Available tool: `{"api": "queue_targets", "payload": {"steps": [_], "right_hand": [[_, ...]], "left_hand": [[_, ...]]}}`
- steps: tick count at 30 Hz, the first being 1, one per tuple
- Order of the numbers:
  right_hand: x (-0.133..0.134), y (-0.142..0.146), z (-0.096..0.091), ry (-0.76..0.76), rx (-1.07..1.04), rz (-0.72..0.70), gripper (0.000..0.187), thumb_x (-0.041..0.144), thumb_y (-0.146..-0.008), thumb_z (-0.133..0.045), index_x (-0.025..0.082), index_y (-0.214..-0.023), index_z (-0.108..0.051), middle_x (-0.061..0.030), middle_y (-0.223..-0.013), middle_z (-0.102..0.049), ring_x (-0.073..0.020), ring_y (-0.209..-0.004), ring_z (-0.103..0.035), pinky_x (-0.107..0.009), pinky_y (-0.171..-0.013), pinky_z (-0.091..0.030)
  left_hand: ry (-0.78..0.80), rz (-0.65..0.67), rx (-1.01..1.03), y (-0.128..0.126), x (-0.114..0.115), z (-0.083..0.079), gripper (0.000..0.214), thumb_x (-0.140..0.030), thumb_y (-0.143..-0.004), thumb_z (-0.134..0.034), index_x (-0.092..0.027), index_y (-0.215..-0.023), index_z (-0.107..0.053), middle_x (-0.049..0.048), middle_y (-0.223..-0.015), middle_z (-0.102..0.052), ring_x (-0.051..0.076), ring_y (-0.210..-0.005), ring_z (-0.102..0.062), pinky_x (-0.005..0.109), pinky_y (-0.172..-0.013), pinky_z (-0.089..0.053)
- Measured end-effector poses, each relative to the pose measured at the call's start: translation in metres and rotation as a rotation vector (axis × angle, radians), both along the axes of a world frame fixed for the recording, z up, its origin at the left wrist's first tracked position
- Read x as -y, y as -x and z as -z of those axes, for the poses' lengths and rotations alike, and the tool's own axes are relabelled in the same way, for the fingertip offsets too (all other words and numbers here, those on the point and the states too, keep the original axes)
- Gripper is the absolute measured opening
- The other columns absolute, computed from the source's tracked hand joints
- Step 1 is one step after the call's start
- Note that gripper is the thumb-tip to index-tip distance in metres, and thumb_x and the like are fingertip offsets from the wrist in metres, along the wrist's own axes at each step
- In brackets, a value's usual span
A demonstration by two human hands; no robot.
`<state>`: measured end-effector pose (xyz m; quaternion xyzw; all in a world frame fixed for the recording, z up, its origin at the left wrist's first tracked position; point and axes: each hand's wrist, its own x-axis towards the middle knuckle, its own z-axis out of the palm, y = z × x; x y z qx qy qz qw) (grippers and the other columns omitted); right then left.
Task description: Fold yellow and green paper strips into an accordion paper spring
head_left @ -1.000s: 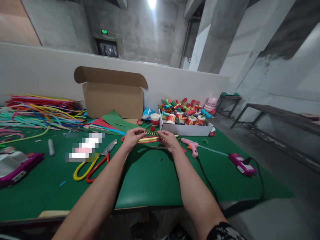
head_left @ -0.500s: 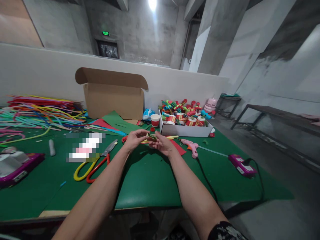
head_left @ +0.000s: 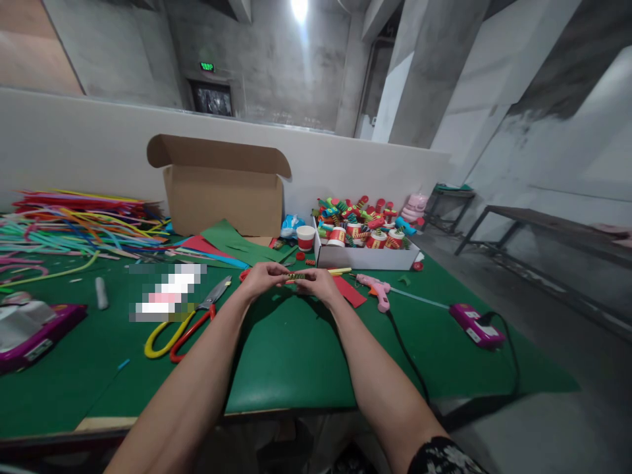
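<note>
A small green-and-yellow folded paper spring (head_left: 295, 276) is stretched sideways between my two hands, just above the table. My left hand (head_left: 267, 279) pinches its left end; my right hand (head_left: 317, 284) pinches the other end. Behind my hands stands a red and white paper cup (head_left: 305, 237), with a small red round piece (head_left: 300, 256) and a short orange-and-dark folded strip (head_left: 310, 262) lying before it. A red paper sheet (head_left: 350, 291) and yellow strips (head_left: 340, 270) lie close to my right hand.
Scissors (head_left: 192, 322) with yellow and red handles lie to the left. A pink glue gun (head_left: 376, 290) rests at right, its cord trailing off the front edge. A white box (head_left: 368, 257) of paper crafts, a brown cardboard box (head_left: 224, 197) and coloured strips (head_left: 89, 224) stand at the back.
The paper spring has turned from tilted to level and is drawn out between my fingers. My right hand has rolled over, its back now facing up. The short folded strip by the cup has come into view.
</note>
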<state>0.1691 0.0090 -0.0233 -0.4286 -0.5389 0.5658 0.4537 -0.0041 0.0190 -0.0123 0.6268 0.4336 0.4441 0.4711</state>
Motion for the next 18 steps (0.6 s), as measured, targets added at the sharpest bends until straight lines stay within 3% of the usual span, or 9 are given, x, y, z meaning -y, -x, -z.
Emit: {"api": "queue_targets", "payload": {"steps": [4,7,10,15,18], "right_hand": [[-0.001,-0.009,0.0,0.038,-0.043,-0.024,0.026,0.018,-0.057,-0.077,0.018,-0.081,-0.07,0.0021,-0.062,-0.065,-0.0101,-0.056,-0.06,-0.025,-0.059,-0.053],[0.002,-0.013,-0.005,0.074,-0.096,-0.081,0.035,0.016,-0.055,-0.079,0.017,-0.088,-0.067,-0.0005,-0.076,-0.068,-0.0118,-0.067,-0.063,-0.026,-0.065,-0.055],[0.005,-0.012,-0.012,0.126,-0.147,-0.088,0.037,0.02,-0.061,-0.078,0.018,-0.094,-0.064,-0.0021,-0.084,-0.068,-0.0109,-0.07,-0.064,-0.024,-0.067,-0.055],[0.007,-0.003,-0.015,0.237,-0.228,-0.067,0.027,0.041,-0.079,-0.061,0.015,-0.087,-0.06,-0.0041,-0.071,-0.066,-0.0109,-0.06,-0.063,-0.023,-0.059,-0.054],[0.007,0.0,-0.011,0.202,-0.224,-0.053,0.022,0.037,-0.079,-0.062,0.016,-0.083,-0.059,-0.0022,-0.067,-0.066,-0.0091,-0.056,-0.062,-0.021,-0.057,-0.053]], "left_hand": [[0.023,-0.047,0.012,0.004,-0.002,-0.002,0.033,-0.039,-0.049,-0.078,-0.015,-0.069,-0.067,0.0007,-0.052,-0.062,0.011,-0.047,-0.054,0.024,-0.051,-0.044],[-0.014,-0.069,-0.005,0.005,-0.001,-0.005,0.037,-0.042,-0.05,-0.077,-0.015,-0.072,-0.066,-0.0008,-0.054,-0.061,0.012,-0.05,-0.055,0.024,-0.054,-0.044],[-0.078,-0.075,-0.038,0.004,0.0,-0.007,0.038,-0.043,-0.053,-0.074,-0.014,-0.076,-0.065,-0.0015,-0.056,-0.061,0.012,-0.054,-0.055,0.024,-0.055,-0.044],[-0.156,-0.052,-0.083,-0.001,0.001,-0.005,0.035,-0.041,-0.056,-0.071,-0.014,-0.079,-0.066,0.0004,-0.062,-0.064,0.013,-0.058,-0.056,0.025,-0.058,-0.044],[-0.196,-0.031,-0.122,-0.004,0.002,-0.004,0.029,-0.038,-0.06,-0.068,-0.015,-0.078,-0.066,0.0015,-0.068,-0.066,0.014,-0.063,-0.059,0.025,-0.061,-0.045]]}}
